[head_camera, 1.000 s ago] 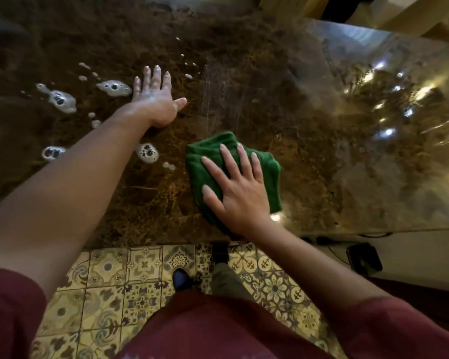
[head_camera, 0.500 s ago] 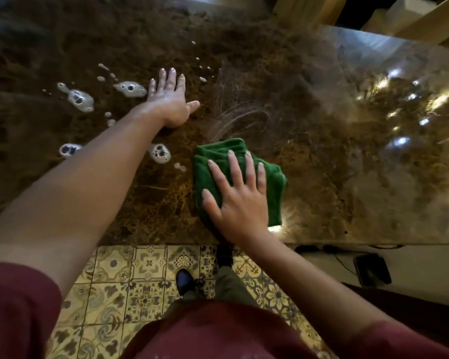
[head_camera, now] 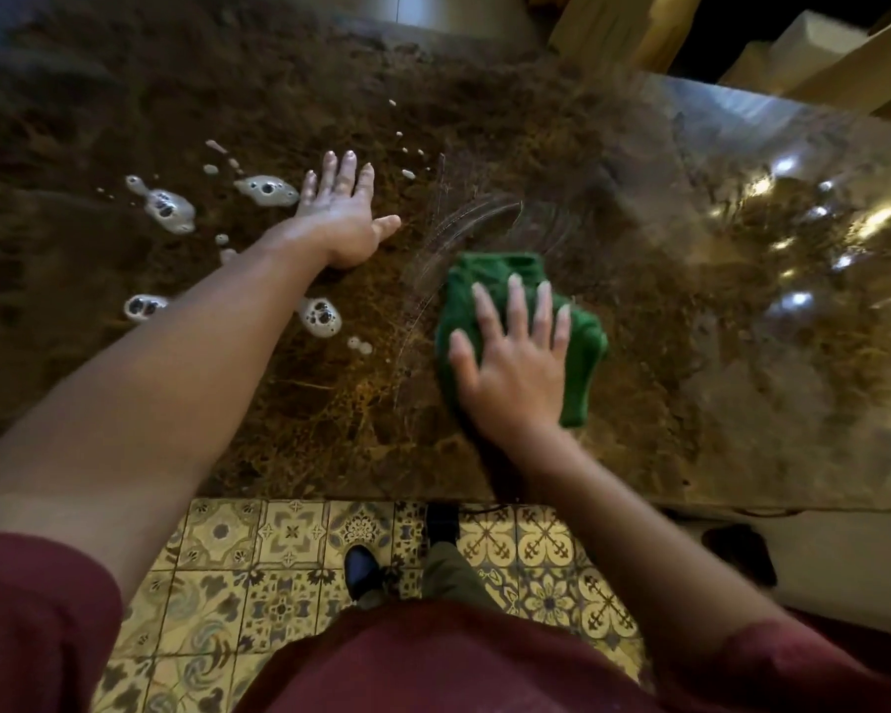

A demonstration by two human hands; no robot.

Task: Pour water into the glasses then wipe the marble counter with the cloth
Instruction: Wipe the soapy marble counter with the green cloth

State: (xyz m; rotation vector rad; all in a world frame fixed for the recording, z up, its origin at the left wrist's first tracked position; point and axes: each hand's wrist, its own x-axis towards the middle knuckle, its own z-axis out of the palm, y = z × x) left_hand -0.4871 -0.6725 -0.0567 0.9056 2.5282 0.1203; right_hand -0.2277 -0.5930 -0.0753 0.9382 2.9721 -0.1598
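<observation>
The cloth [head_camera: 582,342] is dark green, soft and bunched into a rough crumpled pad, lying flat on the marble counter [head_camera: 690,403] near the middle of its near edge. The counter is dark brown stone with tan veining, glossy toward its right side. Puddles of water [head_camera: 168,208] sit scattered over its left part, well apart from the cloth.

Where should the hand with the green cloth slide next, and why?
Probably toward the person's left. The right hand presses the green cloth flat on the marble counter, and the nearest water puddles lie unwiped just left of it, near the left hand resting flat. Sliding there would likely soak them up.
</observation>
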